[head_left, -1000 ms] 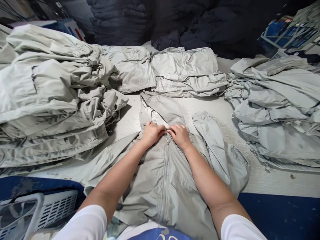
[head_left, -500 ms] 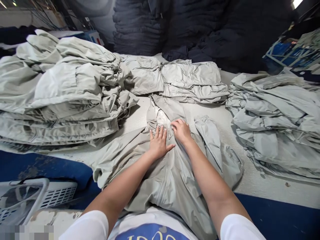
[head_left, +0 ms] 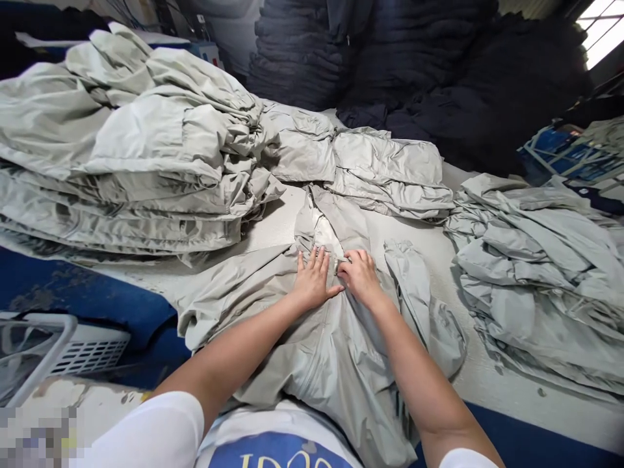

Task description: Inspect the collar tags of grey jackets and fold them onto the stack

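A light grey hooded jacket [head_left: 336,344] lies front up across the table, its sleeves out to the sides and its hem hanging toward my body. A zipper [head_left: 335,265] runs down its middle, parted at the neck where the pale lining shows. My left hand [head_left: 316,279] rests flat on the chest just left of the zipper, fingers stretched and thumb pointing right. Right beside the zipper, my right hand [head_left: 359,278] has its fingers curled and pinched at the zipper edge. The zipper's pull is hidden by those fingertips.
A tall pile of grey jackets [head_left: 146,149] stands left, folded grey jackets [head_left: 390,162] lie behind, and another heap [head_left: 541,260] is at right. Dark garments [head_left: 297,58] are stacked at the back. A white plastic basket [head_left: 92,344] sits low at left.
My right hand has shifted down along the zipper, and its fingers are more tightly curled. My left hand stays flat on the jacket. The camera view has tilted slightly.
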The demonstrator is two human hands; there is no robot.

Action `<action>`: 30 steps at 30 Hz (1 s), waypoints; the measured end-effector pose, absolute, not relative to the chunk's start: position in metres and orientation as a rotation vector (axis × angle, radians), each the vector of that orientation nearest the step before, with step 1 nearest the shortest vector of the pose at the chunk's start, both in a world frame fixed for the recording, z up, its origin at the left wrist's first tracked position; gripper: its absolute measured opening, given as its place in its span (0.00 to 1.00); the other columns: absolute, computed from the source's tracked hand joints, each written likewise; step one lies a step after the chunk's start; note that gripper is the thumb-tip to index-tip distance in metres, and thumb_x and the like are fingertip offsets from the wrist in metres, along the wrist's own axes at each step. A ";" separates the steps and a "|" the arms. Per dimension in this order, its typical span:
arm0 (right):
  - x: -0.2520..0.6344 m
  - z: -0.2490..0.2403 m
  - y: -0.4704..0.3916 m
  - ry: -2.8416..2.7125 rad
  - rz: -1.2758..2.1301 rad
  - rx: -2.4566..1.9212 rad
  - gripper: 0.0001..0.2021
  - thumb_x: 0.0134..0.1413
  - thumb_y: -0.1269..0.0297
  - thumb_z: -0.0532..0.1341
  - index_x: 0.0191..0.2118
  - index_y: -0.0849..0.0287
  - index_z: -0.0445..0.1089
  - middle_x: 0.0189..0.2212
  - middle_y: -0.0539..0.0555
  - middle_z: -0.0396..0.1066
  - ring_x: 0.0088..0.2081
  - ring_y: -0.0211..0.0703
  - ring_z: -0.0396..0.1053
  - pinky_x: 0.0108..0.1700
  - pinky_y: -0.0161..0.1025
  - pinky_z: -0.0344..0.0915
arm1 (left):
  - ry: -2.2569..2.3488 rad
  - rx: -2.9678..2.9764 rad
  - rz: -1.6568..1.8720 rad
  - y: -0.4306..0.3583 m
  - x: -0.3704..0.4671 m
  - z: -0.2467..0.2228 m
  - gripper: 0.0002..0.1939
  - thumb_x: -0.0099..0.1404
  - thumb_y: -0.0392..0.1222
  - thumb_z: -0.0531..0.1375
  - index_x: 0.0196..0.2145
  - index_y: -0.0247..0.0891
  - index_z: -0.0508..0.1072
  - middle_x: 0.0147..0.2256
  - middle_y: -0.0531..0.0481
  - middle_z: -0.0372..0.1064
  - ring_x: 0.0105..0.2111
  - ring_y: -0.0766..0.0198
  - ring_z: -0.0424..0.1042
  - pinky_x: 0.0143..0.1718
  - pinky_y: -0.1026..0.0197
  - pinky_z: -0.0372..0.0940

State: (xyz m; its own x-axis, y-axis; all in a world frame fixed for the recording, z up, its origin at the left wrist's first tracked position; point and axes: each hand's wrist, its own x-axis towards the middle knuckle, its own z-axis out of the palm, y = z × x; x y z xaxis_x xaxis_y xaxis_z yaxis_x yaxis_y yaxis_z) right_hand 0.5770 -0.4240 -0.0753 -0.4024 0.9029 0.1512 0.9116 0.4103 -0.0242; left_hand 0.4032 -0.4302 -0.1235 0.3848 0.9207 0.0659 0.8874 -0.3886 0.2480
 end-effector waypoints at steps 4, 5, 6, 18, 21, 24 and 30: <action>0.574 -0.063 -0.397 -2.530 -0.199 -1.633 0.07 0.65 0.65 0.64 0.39 0.53 0.81 0.53 0.58 0.71 0.57 0.56 0.59 0.63 0.53 0.55 | 1.622 2.483 0.331 -0.431 0.403 -0.126 0.52 0.69 0.74 0.51 0.76 0.34 0.50 0.77 0.35 0.37 0.77 0.40 0.34 0.73 0.27 0.32; 0.573 -0.059 -0.387 -2.496 -0.230 -1.669 0.07 0.65 0.65 0.63 0.40 0.54 0.81 0.53 0.59 0.71 0.57 0.56 0.59 0.63 0.54 0.54 | 1.610 2.492 0.345 -0.431 0.403 -0.127 0.52 0.69 0.74 0.51 0.76 0.34 0.50 0.77 0.35 0.37 0.77 0.39 0.35 0.73 0.26 0.32; 0.572 -0.056 -0.377 -2.451 -0.247 -1.720 0.08 0.65 0.65 0.63 0.40 0.54 0.81 0.54 0.60 0.71 0.57 0.57 0.59 0.63 0.54 0.54 | 1.599 2.497 0.358 -0.431 0.403 -0.128 0.51 0.69 0.73 0.51 0.76 0.34 0.50 0.76 0.35 0.38 0.77 0.39 0.35 0.73 0.26 0.32; 0.553 -0.101 -0.439 -2.390 -0.166 -1.885 0.28 0.71 0.52 0.49 0.70 0.57 0.65 0.72 0.67 0.56 0.72 0.72 0.50 0.65 0.73 0.55 | 1.693 2.465 0.327 -0.453 0.375 -0.098 0.38 0.73 0.63 0.55 0.74 0.44 0.58 0.77 0.42 0.39 0.77 0.40 0.33 0.71 0.21 0.33; 0.564 -0.126 -0.467 -2.425 -0.029 -1.913 0.33 0.71 0.47 0.45 0.74 0.55 0.59 0.74 0.67 0.53 0.74 0.77 0.45 0.64 0.83 0.50 | 1.762 2.357 0.268 -0.459 0.359 -0.102 0.38 0.73 0.66 0.52 0.74 0.50 0.58 0.77 0.47 0.39 0.77 0.34 0.31 0.69 0.17 0.32; 0.568 -0.133 -0.458 -2.347 0.045 -1.922 0.35 0.69 0.41 0.43 0.75 0.49 0.56 0.75 0.64 0.51 0.74 0.80 0.44 0.65 0.86 0.43 | 1.753 2.299 0.270 -0.447 0.354 -0.108 0.39 0.72 0.70 0.46 0.74 0.52 0.56 0.77 0.49 0.40 0.76 0.33 0.32 0.69 0.17 0.33; 0.563 -0.113 -0.382 -2.244 0.227 -1.992 0.36 0.69 0.36 0.39 0.76 0.39 0.50 0.77 0.56 0.46 0.76 0.75 0.37 0.69 0.82 0.31 | 1.825 2.236 0.302 -0.383 0.370 -0.110 0.38 0.73 0.68 0.46 0.75 0.51 0.55 0.77 0.50 0.40 0.76 0.32 0.31 0.70 0.19 0.34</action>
